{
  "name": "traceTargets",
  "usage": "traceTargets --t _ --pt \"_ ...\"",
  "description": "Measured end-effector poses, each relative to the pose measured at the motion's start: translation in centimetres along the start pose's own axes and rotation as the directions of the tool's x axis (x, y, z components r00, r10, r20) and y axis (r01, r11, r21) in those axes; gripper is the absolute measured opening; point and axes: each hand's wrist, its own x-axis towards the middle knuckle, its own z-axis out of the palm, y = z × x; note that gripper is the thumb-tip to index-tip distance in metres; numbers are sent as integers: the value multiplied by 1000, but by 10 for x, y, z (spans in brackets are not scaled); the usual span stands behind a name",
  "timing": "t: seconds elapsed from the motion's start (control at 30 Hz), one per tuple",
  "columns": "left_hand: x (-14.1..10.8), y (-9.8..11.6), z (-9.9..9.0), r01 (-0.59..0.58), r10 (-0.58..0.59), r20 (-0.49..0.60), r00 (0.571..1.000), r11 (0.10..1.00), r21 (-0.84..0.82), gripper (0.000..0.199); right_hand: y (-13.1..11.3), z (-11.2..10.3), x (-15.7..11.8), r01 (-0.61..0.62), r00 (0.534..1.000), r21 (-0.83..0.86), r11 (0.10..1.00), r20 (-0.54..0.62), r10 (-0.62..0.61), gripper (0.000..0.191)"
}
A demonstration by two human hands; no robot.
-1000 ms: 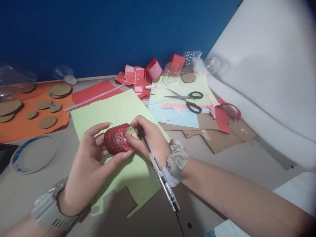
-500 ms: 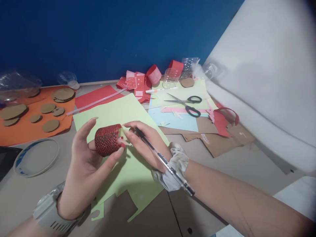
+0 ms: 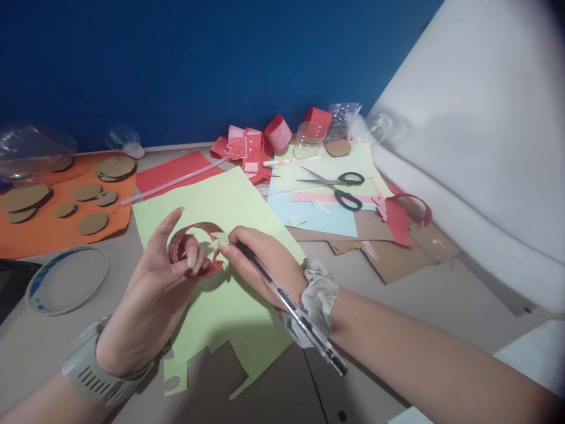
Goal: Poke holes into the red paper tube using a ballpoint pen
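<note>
My left hand grips a red, dark-dotted ring, fingers curled inside its opening. Fine parallel ridges run along its wall, like stacked bangles. At its right edge, my right hand pinches a small light green paper piece, which touches the ring. A clear pen with black ends also sits in my right hand, slanting back over the wrist. Beneath both hands lies a large light green sheet with notches cut from its lower edge.
Black-handled scissors lie on coloured papers at right, beside torn cardboard. Cardboard discs rest on orange paper at left, near a white-and-blue hoop. Red paper rolls and clear plastic cups stand by the blue wall.
My left hand has turned the ring, so its round opening now faces me instead of its dotted side. My right hand stays at its edge, with the pen still held.
</note>
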Motion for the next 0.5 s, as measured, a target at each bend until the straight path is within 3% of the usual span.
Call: traceTargets --t 0.1,0.17,0.27,0.37,0.5 --pt "-4 -4 -7 -45 38 128 991 998 51 61 1 2 1 -6 1000 -29 1000 -26 5 32" --pt "-9 -6 -7 -73 61 150 987 994 77 62 2 4 1 0 999 -26 1000 -50 -1 32" --pt "-19 -6 2 -55 50 42 998 989 138 66 3 6 1 5 998 -11 1000 -63 -6 32" --pt "-24 -7 9 -71 69 13 998 982 173 68 4 7 1 -5 998 5 1000 -64 6 32" --pt "-20 -12 3 -135 144 -17 989 956 262 68 4 5 1 1 996 38 999 -93 2 33"
